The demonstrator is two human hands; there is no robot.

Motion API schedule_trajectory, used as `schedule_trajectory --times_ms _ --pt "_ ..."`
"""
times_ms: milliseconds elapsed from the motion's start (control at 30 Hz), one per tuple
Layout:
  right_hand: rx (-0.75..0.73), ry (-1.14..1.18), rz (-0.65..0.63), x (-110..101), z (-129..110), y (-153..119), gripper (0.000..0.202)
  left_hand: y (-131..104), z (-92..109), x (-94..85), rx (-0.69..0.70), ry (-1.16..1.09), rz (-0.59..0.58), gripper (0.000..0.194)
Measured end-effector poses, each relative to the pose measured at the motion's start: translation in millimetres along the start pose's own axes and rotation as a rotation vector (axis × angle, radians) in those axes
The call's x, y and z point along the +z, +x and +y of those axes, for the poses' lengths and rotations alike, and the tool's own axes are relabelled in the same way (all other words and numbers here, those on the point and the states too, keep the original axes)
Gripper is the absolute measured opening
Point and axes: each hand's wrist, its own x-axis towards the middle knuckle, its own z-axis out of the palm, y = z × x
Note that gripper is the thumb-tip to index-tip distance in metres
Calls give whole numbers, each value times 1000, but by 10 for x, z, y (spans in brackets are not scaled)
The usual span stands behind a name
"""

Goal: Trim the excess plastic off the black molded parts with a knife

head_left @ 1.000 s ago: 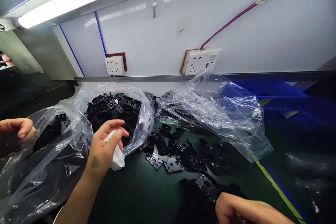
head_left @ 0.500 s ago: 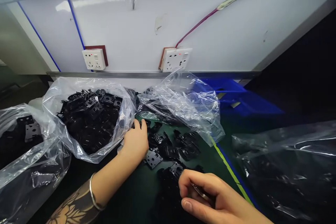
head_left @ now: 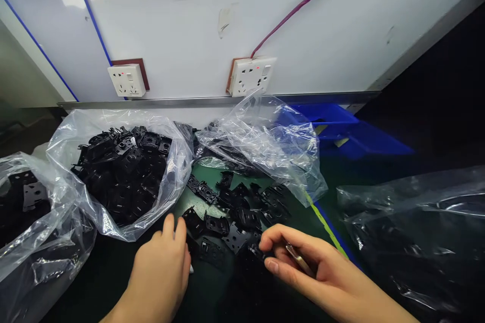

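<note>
My left hand (head_left: 161, 267) is low over the bench at the left of the loose black parts, its back toward me. Its fingers bend downward, and a small white bit (head_left: 191, 268) shows beside the fingertips; what they grip is hidden. My right hand (head_left: 299, 262) is curled around a slim metal tool (head_left: 299, 258) lying across the palm, with thumb and index finger close together near the pile. Several black stamped parts (head_left: 237, 237) with holes and bent tabs lie scattered between and beyond my hands.
At left stands an open clear plastic bag (head_left: 178, 166) heaped with black parts; another bag (head_left: 68, 262) is beside it. A crumpled clear bag (head_left: 280, 141) lies at the back, near a blue bin (head_left: 337, 113). Clear plastic (head_left: 379, 197) covers the right. Sockets (head_left: 252, 75) line the wall.
My left hand has drawn back toward me from beside the bag's edge. More loose black parts now lie spread near it. My right hand has risen slightly, still holding the metal tool.
</note>
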Motion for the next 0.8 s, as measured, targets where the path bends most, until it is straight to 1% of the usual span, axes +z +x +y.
schedule_trajectory --times_ms 67,133,167,200,267,333,400,500,533,567,600,633,700,800 --pt "-19 -77 24 -2 58 47 22 -154 -147 98 -63 14 61 44" --pt "-74 -170 24 4 95 93 28 -270 -281 183 -166 59 152 42" --pt "-105 -221 22 12 97 119 31 -303 -338 221 -227 83 178 41" --pt "-133 -280 22 24 85 150 33 -319 -387 254 -280 96 179 42" --pt "-181 -440 40 59 18 241 35 -304 -455 313 -338 78 134 42" --pt "-212 -643 51 105 -99 385 37 -261 -476 358 -329 24 101 43" --pt "-223 -817 23 152 -234 584 40 -232 -450 389 -280 -29 106 44" --pt "-267 -851 -62 197 -380 948 43 -257 -369 405 -162 -129 120 43" --pt "-290 -852 -96 206 -401 1069 39 -277 -347 405 -132 -166 126 41" --pt "-309 -852 -123 215 -411 1181 31 -295 -333 404 -115 -203 134 40" --pt "-327 -850 -144 227 -411 1278 24 -309 -327 405 -114 -235 143 40" --pt "-338 -849 -163 244 -406 1357 21 -318 -328 407 -127 -260 151 40" --pt "-343 -851 -196 294 -393 1451 22 -318 -345 422 -152 -294 153 40" --pt "-321 -857 -242 366 -383 1414 23 -299 -370 467 -134 -316 141 39"
